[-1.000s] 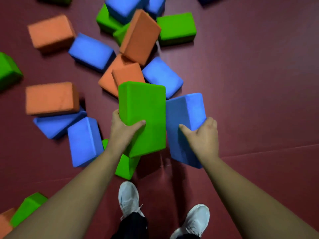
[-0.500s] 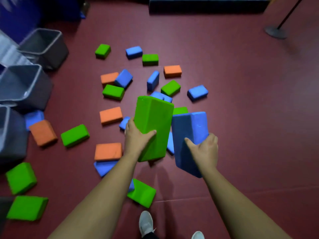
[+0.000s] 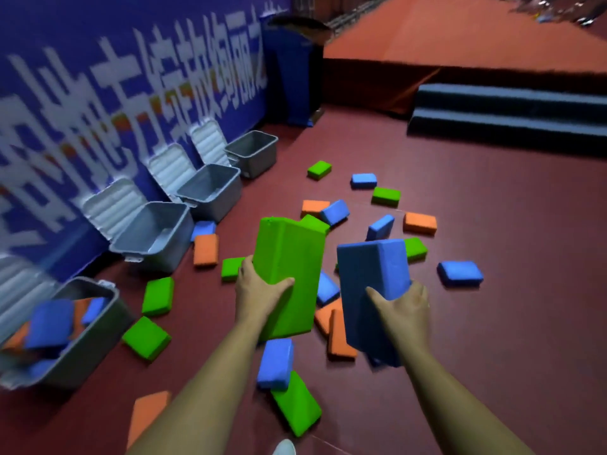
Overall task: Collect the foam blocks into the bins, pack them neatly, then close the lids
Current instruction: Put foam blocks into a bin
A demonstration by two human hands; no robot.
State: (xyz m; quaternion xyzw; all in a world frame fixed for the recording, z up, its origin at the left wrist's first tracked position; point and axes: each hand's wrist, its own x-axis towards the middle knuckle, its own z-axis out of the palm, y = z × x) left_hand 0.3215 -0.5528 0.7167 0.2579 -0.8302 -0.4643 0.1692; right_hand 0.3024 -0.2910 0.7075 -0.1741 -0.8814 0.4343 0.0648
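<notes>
Head view: left hand (image 3: 259,290) grasps green block (image 3: 289,274); right hand (image 3: 405,305) grasps blue block (image 3: 372,290), both carried above the floor. Open bins (image 3: 154,238) stand left by the wall. Risk: scattered blocks underfoot, possible trip or drop.

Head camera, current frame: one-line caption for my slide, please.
Left hand grips a green foam block, right hand a blue foam block, above scattered blocks beside open grey bins.
</notes>
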